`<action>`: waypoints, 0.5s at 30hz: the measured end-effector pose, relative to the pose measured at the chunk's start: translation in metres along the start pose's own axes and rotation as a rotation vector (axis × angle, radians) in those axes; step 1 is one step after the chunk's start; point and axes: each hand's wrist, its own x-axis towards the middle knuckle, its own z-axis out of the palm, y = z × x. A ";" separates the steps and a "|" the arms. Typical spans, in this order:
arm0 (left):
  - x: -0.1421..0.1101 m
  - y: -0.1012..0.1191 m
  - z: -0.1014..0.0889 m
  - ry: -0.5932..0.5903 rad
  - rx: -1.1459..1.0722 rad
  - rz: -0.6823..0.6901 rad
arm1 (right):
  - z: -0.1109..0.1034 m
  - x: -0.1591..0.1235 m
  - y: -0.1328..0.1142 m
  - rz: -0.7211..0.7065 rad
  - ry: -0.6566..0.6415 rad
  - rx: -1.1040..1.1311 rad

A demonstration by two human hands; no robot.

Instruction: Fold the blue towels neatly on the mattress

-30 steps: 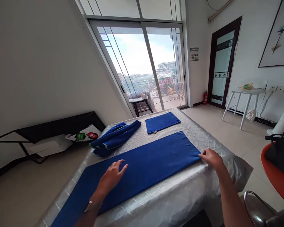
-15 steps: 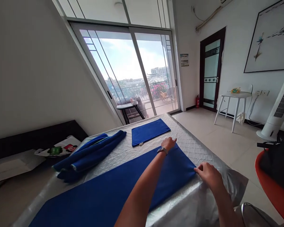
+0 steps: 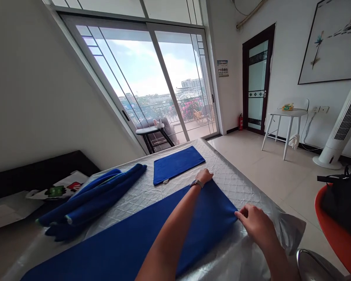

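Long blue cloth point(image 3: 134, 234) lies on bed point(image 3: 226, 179) toward seven o'clock. Right hand point(image 3: 256, 224) pinches its three-o'clock corner; left hand point(image 3: 204, 176) covers two o'clock, closure and hold indeterminable. Uneven pull could cause creasing.

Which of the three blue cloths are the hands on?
The long near cloth: the left hand is at its far corner, the right hand pinches another. The small flat cloth and the bunched cloth are untouched.
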 end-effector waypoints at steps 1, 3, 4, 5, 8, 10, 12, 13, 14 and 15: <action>-0.001 0.002 0.000 0.007 -0.033 -0.021 | 0.001 0.001 0.003 0.003 0.014 0.017; -0.002 0.007 0.000 0.016 -0.113 -0.060 | 0.000 0.003 0.010 0.018 0.053 0.051; -0.003 0.010 -0.001 0.020 -0.166 -0.068 | -0.001 0.005 0.015 0.026 0.080 0.071; -0.004 0.013 -0.001 0.023 -0.224 -0.072 | -0.002 0.006 0.020 0.033 0.110 0.093; -0.006 0.023 -0.004 0.038 -0.413 -0.069 | -0.006 0.010 0.029 0.016 0.192 0.180; -0.008 0.026 -0.009 0.046 -0.528 -0.061 | -0.009 0.009 0.028 -0.033 0.229 0.250; -0.011 0.024 -0.017 0.052 -0.624 -0.052 | -0.012 0.005 0.018 -0.114 0.245 0.313; -0.013 0.021 -0.023 0.054 -0.665 -0.047 | -0.014 0.001 0.010 -0.165 0.245 0.340; -0.016 0.016 -0.029 0.056 -0.702 -0.041 | -0.014 -0.003 0.001 -0.221 0.241 0.361; -0.020 0.010 -0.036 0.057 -0.735 -0.035 | -0.014 -0.008 -0.009 -0.275 0.230 0.375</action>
